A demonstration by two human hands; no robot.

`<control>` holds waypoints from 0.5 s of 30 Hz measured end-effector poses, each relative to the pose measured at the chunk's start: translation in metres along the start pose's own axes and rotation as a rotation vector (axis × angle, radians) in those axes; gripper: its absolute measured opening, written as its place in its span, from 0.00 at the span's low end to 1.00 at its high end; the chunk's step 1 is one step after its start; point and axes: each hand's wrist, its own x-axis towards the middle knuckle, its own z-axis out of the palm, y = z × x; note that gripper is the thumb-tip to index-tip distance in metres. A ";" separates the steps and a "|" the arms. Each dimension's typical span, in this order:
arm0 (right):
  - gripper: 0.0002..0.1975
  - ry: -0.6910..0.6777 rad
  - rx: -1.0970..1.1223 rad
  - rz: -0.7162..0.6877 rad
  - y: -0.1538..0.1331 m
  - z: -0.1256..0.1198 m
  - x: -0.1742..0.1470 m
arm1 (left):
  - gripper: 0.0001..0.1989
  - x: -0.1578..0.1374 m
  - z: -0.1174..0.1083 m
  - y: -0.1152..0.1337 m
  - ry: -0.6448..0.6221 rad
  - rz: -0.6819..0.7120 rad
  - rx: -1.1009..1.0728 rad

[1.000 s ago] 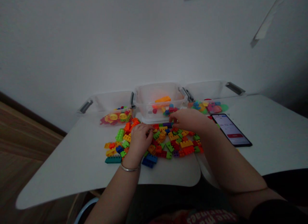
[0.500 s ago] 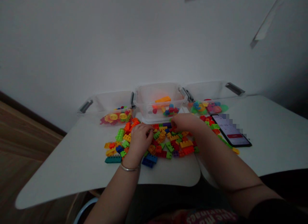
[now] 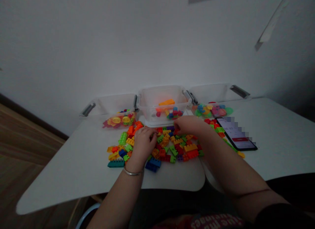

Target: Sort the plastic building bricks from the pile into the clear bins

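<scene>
Jumbled studded bricks (image 3: 162, 153) — red, yellow, green, blue — lie under both hands (image 3: 144, 140) (image 3: 190, 125), whose grip I cannot tell.

Dim Room With the Look of a Home

The place looks like a room in a home, perhaps a play corner, though a nursery or classroom fits too. Colourful toy bricks (image 3: 173, 151) cover the middle of a white tabletop (image 3: 73, 170) with rounded corners, set against a pale wall (image 3: 157, 42). Behind them stand 3 clear plastic bins (image 3: 146, 113) with grey handles, holding more toys. At the right, 1 phone (image 3: 232, 134) lies flat. Brown wood grain (image 3: 24, 140) fills the lower left; whether it is floor or furniture is unclear.
</scene>
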 end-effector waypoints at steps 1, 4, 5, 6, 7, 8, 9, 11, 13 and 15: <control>0.12 0.017 0.010 -0.015 0.000 0.000 0.000 | 0.09 0.000 0.000 0.000 -0.002 0.001 -0.001; 0.11 0.063 0.069 -0.068 0.003 -0.001 -0.001 | 0.09 0.000 0.001 -0.001 -0.007 0.006 -0.003; 0.11 0.075 0.100 -0.092 0.004 -0.003 -0.002 | 0.09 0.000 0.001 -0.001 -0.007 0.009 -0.003; 0.10 0.090 0.139 -0.120 0.006 -0.005 -0.004 | 0.09 0.001 0.001 -0.001 -0.004 0.012 -0.004; 0.10 0.112 0.185 -0.147 0.009 -0.008 -0.006 | 0.09 0.001 0.001 -0.001 -0.001 0.014 -0.005; 0.10 0.146 0.235 -0.169 0.011 -0.011 -0.009 | 0.09 0.000 0.001 -0.001 0.003 0.014 -0.006; 0.10 0.192 0.290 -0.182 0.015 -0.015 -0.013 | 0.09 0.000 0.001 -0.002 0.005 0.014 -0.007; 0.10 0.320 0.407 -0.177 0.023 -0.020 -0.019 | 0.09 0.000 0.001 -0.002 0.001 0.013 -0.007; 0.09 0.499 0.534 -0.156 0.032 -0.022 -0.023 | 0.09 0.000 0.001 -0.002 -0.006 0.018 -0.003; 0.08 0.732 0.657 -0.142 0.040 -0.021 -0.023 | 0.10 0.000 0.001 -0.002 -0.003 0.023 0.004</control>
